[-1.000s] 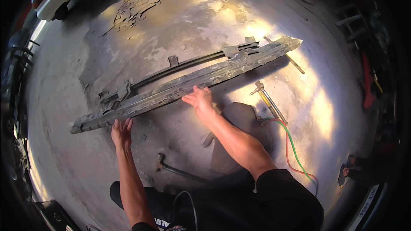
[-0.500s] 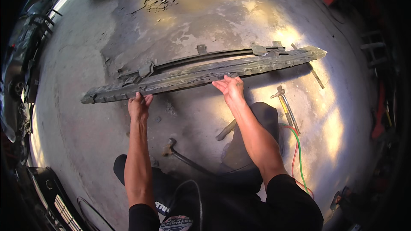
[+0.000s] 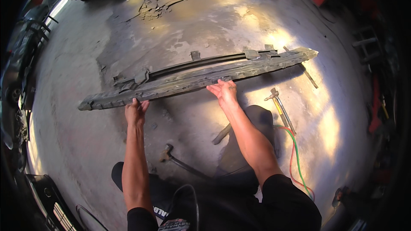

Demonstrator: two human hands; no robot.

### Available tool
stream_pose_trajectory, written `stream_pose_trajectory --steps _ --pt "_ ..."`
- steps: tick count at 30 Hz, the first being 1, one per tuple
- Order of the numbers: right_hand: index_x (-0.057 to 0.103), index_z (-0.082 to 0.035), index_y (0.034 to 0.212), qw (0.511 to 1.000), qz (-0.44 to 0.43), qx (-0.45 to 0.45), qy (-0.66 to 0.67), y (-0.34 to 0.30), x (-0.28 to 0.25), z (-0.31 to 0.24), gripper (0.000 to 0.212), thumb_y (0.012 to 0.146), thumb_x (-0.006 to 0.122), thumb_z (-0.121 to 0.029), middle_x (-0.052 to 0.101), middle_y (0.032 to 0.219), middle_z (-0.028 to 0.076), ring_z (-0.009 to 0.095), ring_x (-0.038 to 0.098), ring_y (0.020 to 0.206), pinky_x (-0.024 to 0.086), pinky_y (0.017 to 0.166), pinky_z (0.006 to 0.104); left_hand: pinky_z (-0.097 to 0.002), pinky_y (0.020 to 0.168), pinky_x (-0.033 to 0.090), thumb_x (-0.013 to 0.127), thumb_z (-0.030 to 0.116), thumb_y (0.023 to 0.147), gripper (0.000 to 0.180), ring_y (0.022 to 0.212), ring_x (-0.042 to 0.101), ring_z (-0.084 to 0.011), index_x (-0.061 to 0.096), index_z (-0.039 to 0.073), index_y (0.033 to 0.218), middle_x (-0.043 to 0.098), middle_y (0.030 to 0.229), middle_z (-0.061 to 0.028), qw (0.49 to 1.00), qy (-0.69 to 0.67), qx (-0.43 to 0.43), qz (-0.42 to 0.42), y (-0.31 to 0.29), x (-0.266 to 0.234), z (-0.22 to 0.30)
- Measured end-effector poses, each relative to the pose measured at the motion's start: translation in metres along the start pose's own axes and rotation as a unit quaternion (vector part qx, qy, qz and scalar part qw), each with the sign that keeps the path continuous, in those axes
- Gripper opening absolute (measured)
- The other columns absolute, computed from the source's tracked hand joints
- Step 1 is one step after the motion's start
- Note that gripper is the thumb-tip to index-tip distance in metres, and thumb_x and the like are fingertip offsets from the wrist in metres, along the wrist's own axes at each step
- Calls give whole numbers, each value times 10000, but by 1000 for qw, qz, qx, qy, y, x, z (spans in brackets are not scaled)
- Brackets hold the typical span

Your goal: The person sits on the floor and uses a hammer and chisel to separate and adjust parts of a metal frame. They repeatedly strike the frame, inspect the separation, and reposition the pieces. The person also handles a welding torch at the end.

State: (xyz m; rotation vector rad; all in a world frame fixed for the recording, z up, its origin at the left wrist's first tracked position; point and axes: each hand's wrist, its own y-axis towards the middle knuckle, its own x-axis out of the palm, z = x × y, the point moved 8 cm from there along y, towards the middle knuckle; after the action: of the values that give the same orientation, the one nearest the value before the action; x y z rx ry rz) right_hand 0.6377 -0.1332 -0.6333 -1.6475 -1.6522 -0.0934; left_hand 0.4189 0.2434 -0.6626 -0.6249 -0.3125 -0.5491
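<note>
A long dark grey beam [image 3: 188, 81], worn and rough like a car bumper reinforcement, lies across the concrete floor [image 3: 222, 17] from lower left to upper right. A thin black rail with small brackets [image 3: 192, 65] runs along its far side. My left hand [image 3: 135, 112] rests with fingers on the beam's near edge toward its left end. My right hand [image 3: 223, 93] lies flat against the near edge around the middle, fingers spread. Neither hand wraps around it.
A cutting torch [image 3: 279, 106] with red and green hoses [image 3: 295, 158] lies right of my right arm. A hammer [image 3: 171, 156] and a short bar [image 3: 221, 133] lie near my knees. Cracked concrete patch [image 3: 160, 0] far back. Car parts [image 3: 51, 205] line the left edge.
The beam sits more level in view and farther right as my head shifted. Both hands stay on its near edge in about the same places.
</note>
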Motion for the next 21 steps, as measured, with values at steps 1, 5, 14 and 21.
stream_pose_trajectory --steps 1,5,14,21 --pt "328 4 960 1000 5 1 1 0 -2 -1 222 967 546 42 474 978 240 447 657 897 658 792 582 -531 824 661 584 142 1049 321 928 701 -438 351 -50 1159 553 1055 -253 999 8 11 31 -10 8 1" --pt "330 2 955 1000 16 4 6 2 -7 -1 225 966 552 38 477 966 247 450 656 896 661 788 578 -514 844 654 571 156 1058 282 937 696 -418 382 -42 1124 558 1048 -233 999 18 10 47 -20 19 4" --pt "294 46 1055 1000 1 17 -16 3 -5 -2 250 985 532 23 465 1061 277 444 656 930 678 786 535 -537 787 661 576 122 1049 321 892 705 -433 332 -38 1185 567 1033 -260 999 1 0 38 -13 9 -1" --pt "300 44 1095 1000 0 17 -19 -3 -1 -6 277 968 546 39 507 1015 296 455 666 938 667 807 549 -537 767 663 584 131 1046 316 900 702 -448 331 -25 1156 559 1018 -254 1000 -1 10 26 -19 16 5"
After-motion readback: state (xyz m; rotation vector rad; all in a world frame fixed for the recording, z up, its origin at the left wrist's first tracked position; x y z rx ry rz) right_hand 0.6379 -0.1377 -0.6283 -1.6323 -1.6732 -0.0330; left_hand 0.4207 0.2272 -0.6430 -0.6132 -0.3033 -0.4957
